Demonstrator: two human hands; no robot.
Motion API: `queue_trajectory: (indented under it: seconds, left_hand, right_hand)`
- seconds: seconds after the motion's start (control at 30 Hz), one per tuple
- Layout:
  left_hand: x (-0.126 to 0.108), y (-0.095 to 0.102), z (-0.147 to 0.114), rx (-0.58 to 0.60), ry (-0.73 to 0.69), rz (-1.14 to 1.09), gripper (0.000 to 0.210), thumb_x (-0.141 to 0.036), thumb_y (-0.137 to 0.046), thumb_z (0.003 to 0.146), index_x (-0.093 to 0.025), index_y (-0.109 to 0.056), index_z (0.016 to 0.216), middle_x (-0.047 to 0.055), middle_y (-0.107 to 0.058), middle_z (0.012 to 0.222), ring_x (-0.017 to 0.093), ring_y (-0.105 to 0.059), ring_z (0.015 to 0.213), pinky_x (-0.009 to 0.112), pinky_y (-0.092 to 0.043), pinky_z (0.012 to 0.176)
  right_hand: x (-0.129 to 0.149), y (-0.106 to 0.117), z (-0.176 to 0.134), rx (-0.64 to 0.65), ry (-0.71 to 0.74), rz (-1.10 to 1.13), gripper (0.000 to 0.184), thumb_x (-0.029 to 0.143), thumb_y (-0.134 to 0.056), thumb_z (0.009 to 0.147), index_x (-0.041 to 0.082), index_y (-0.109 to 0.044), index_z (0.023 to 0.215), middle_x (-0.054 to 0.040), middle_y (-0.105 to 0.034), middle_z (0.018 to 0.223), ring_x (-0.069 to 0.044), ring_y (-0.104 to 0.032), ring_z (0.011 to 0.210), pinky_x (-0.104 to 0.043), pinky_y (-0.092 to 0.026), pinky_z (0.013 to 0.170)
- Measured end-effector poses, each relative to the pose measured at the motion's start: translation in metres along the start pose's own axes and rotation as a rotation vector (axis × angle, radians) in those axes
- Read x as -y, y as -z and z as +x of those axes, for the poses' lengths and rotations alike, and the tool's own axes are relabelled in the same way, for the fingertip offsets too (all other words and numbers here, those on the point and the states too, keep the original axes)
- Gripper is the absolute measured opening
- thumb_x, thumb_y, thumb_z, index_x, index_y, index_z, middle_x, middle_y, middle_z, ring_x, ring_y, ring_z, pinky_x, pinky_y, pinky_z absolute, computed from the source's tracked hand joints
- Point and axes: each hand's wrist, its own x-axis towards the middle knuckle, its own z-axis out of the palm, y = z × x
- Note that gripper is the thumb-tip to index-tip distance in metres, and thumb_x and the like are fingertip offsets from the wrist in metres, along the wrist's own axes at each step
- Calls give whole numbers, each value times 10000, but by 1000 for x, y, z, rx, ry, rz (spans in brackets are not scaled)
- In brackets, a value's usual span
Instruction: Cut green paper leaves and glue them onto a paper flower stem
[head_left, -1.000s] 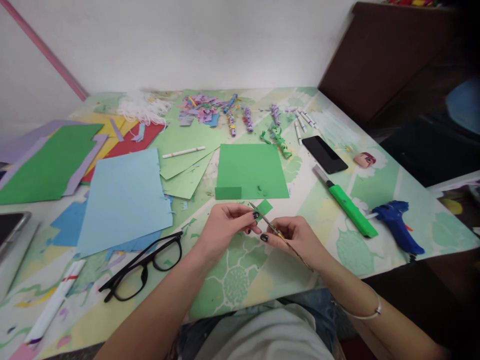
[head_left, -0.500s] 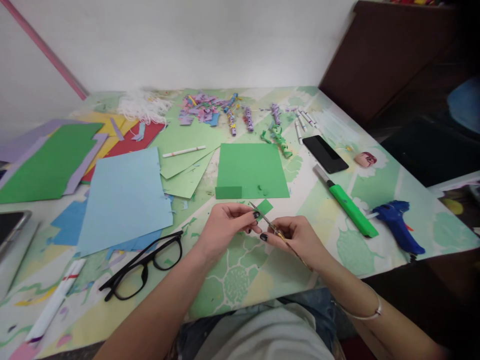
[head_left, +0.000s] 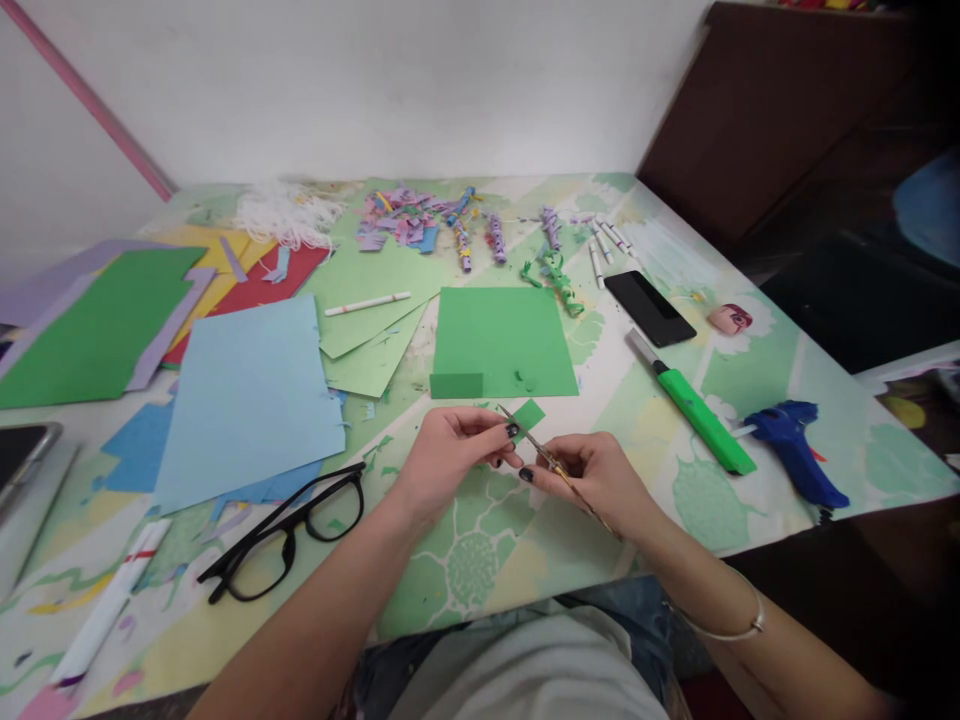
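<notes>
Scissors (head_left: 553,463) gripped by right fingers (head_left: 551,484), green paper piece (head_left: 530,414) pinched in left fingers (head_left: 489,439), hardly shifted since earlier

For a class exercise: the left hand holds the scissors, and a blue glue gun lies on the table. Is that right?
No: the head view shows the scissors in the right hand, not the left hand. The blue glue gun does lie on the table.

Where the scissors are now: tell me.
Head view, right of centre: the scissors are in the right hand, blades at the small green paper in the left hand.
</notes>
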Motion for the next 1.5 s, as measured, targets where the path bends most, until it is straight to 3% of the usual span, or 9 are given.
queue_trajectory:
  seconds: [0.53,0.63,0.77,0.93,1.13,1.23,1.37,1.5]
  left_hand:
    - [2,2,2,8,-9,22,84,-194,-693,714,-111,-683,724,44,-686,568,111,-609,546,206,-425,558]
    - [2,5,3,-42,-35,17,110,-224,-702,716,-120,-686,751,43,-696,596,125,-629,578,222,-445,585]
    - [-1,9,5,-131,-68,8,144,-257,-715,709,-129,-693,770,38,-701,619,140,-656,624,231,-464,608]
    - [-2,9,6,-192,-95,23,175,-244,-747,670,-125,-711,794,47,-717,643,141,-656,642,235,-475,626]
    - [0,9,8,-195,-92,66,172,-237,-748,674,-122,-715,797,54,-724,643,132,-647,637,232,-479,634]
    - [0,9,8,-206,-102,49,183,-260,-742,685,-121,-713,799,57,-726,656,143,-665,659,241,-490,658]
    - [-2,9,8,-237,-112,46,198,-274,-749,671,-126,-709,795,56,-730,672,157,-682,694,251,-499,682]
    - [-4,8,7,-249,-111,65,184,-255,-754,650,-122,-707,767,54,-722,642,160,-677,657,259,-504,659]
  right_hand:
    - [-4,3,-1,-53,2,-91,324,431,-630,734,139,-574,603,41,-372,520,-84,-311,515,-215,-234,473]
    - [-3,20,-1,-85,3,-279,288,425,-640,728,157,-591,634,36,-427,519,-100,-374,523,-220,-259,492]
    - [-4,49,-6,-136,-61,-646,112,222,-564,738,182,-661,778,6,-564,580,-136,-489,556,-238,-285,534]
    - [-7,66,-14,-130,-91,-813,341,107,-504,729,182,-692,1003,-63,-651,774,-187,-584,699,-258,-361,608]
    - [16,48,-1,-199,-35,-906,242,123,-478,844,127,-681,976,-138,-656,911,-270,-570,942,-330,-386,786]
    - [27,30,21,-88,65,-833,193,147,-482,864,123,-645,964,-137,-636,959,-277,-539,987,-346,-370,824]
    - [22,10,49,4,80,-764,197,145,-573,775,131,-592,970,-121,-614,969,-235,-569,873,-285,-374,666]
    - [16,7,62,58,75,-656,110,73,-585,679,150,-590,757,-89,-618,858,-201,-573,778,-256,-321,576]
